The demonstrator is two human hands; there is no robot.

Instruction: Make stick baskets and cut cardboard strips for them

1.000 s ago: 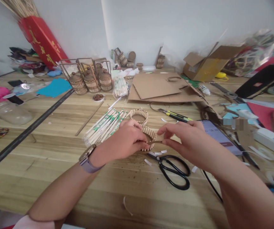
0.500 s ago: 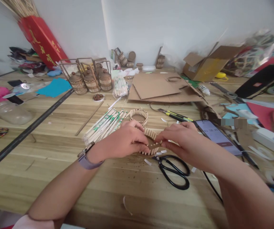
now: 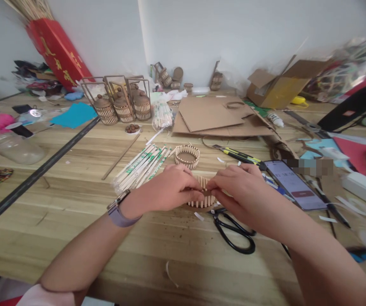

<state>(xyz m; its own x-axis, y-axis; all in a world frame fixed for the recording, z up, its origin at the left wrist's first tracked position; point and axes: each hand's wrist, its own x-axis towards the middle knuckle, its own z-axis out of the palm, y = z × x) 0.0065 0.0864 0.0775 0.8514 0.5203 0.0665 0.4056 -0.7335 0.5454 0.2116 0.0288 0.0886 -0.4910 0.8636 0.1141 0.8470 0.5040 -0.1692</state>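
A small round basket wall of short wooden sticks [image 3: 201,202] stands on the table between my hands, its top and sides partly covered by my fingers. At its rim, my left hand [image 3: 172,187] pinches a thin brown strip from the left with thumb and fingers. My right hand [image 3: 238,187] closes on the same strip from the right, fingertips close to the left ones. Just behind sits a second stick ring [image 3: 187,162] on a brown base. Black-handled scissors [image 3: 251,246] lie in front of my right hand, blades partly hidden.
Packaged sticks [image 3: 141,163] lie left of my hands. Utility knives [image 3: 243,155] and a phone [image 3: 294,185] are to the right. Cardboard sheets [image 3: 208,114], lidded baskets with tall handles [image 3: 124,108] and a bowl of brown beads [image 3: 132,128] stand farther back.
My fingertips have drawn closer together at the ring's rim, and the brown strip has dropped lower and shows less between them. The view has shifted slightly.
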